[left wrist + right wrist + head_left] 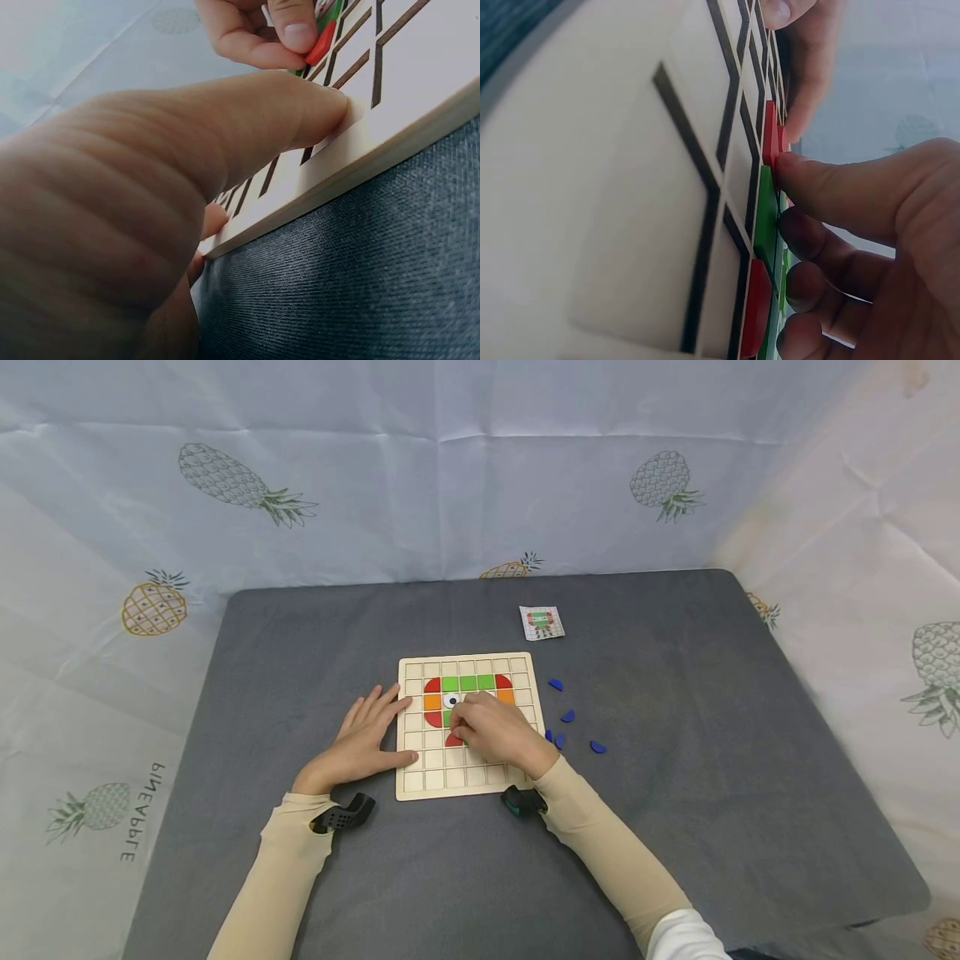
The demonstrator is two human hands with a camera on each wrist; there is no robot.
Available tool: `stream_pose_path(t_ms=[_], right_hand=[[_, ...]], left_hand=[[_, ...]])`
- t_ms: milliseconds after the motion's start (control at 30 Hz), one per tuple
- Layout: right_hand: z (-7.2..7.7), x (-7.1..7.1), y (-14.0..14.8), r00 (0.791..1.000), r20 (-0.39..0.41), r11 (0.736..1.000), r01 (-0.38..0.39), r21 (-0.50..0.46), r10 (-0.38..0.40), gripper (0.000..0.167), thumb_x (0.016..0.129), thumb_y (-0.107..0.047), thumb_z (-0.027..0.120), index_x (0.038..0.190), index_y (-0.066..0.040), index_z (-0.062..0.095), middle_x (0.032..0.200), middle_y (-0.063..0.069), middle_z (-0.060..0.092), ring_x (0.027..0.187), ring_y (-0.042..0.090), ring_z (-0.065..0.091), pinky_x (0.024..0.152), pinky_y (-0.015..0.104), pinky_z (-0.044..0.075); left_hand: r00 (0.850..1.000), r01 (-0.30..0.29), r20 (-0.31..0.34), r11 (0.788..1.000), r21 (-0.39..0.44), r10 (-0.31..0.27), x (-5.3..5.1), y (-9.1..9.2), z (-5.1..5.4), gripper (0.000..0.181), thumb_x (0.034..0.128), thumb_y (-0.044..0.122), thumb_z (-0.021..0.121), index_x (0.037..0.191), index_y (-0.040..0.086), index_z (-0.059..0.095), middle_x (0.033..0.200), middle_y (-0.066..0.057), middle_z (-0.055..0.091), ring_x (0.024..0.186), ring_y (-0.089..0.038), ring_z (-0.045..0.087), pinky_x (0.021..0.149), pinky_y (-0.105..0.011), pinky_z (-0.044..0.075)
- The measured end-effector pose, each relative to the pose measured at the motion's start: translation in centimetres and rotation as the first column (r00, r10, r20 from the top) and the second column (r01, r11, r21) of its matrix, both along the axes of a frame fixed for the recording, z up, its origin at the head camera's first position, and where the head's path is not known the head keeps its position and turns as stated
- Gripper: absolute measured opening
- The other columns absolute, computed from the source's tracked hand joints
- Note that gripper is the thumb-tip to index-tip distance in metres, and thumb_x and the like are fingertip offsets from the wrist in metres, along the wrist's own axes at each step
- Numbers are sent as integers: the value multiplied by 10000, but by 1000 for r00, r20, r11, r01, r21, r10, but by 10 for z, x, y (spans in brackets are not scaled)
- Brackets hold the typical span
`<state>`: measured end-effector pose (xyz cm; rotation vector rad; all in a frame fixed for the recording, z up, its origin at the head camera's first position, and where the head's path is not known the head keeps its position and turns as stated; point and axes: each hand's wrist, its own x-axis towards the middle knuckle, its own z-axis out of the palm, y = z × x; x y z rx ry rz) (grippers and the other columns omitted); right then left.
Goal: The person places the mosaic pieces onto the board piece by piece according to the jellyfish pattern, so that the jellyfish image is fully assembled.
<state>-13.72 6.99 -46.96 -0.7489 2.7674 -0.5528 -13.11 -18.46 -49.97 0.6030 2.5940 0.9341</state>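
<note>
A square wooden grid board (pixel 418 783) lies on the grey table, with red, green and orange tiles and a round eye tile (pixel 450 700) set in its cells. My left hand (pixel 362 742) rests at the board's left edge with fingers spread; its thumb (pixel 300 105) presses on the rim. Over the middle of the board, my right hand (pixel 495 727) has its fingers curled and pinches a red quarter-circle tile (pixel 770 135) at the grid's lower rows. Its index fingertip is partly hidden. Next to that tile sits a green tile (pixel 766 214), then another red tile (pixel 756 307).
Several blue half-round tiles (pixel 567 716) lie loose right of the board. A small pattern card (pixel 542 623) with a coloured figure lies behind it. Pineapple-printed cloth (pixel 465 485) hangs behind the table (pixel 712 735).
</note>
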Motion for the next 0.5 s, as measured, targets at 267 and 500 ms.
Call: stream_pose_path(t_ms=[267,500], right_hand=[[2,-2,2,999,11,999,35,-21,-35,63,998,-224,652,991,-206,711,948,-73,645,896,113,555,648,261,489],[13,-10,12,996,72,982,68,-178,-56,183,1029,-172,556,1100,-115,715,1002,-18,690,759,117,546,651,250,481]], left_hand=[[1000,0,27,1000,-12,0,0,1,2,926,863,425,761,1608,154,283,1726,-94,70,1595,-354,-38,1266,-563,-61],[1000,-1,24,1000,-18,2,0,1,3,922,862,424,757,1606,151,288,1725,-95,79,1595,-357,-30,1267,-564,-54]])
